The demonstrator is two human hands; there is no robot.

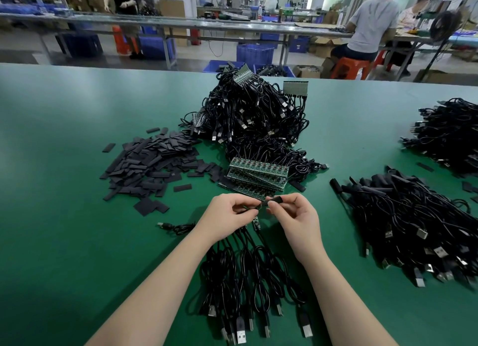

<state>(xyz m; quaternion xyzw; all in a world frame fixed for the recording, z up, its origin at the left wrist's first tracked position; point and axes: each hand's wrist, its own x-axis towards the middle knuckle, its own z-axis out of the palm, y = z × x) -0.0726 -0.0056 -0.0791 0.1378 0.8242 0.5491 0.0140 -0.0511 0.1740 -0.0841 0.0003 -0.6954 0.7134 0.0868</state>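
Right hand (294,217) pinches sleeve (274,200), left hand (227,214) cable (248,208).

Just my own two arms here, skin showing from wrist up to elbow. The bare left forearm (160,281) fills the 7 o'clock corner and the bare right forearm (344,288) the 5 o'clock one. My left hand (227,216) and right hand (292,216) are uncovered too, with slim fingers and short plain nails.

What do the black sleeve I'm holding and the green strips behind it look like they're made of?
The black sleeve looks matte and pliable, probably heat-shrink plastic tubing. The green strips look like rigid circuit board, likely fibreglass, glossy with small mounted parts.
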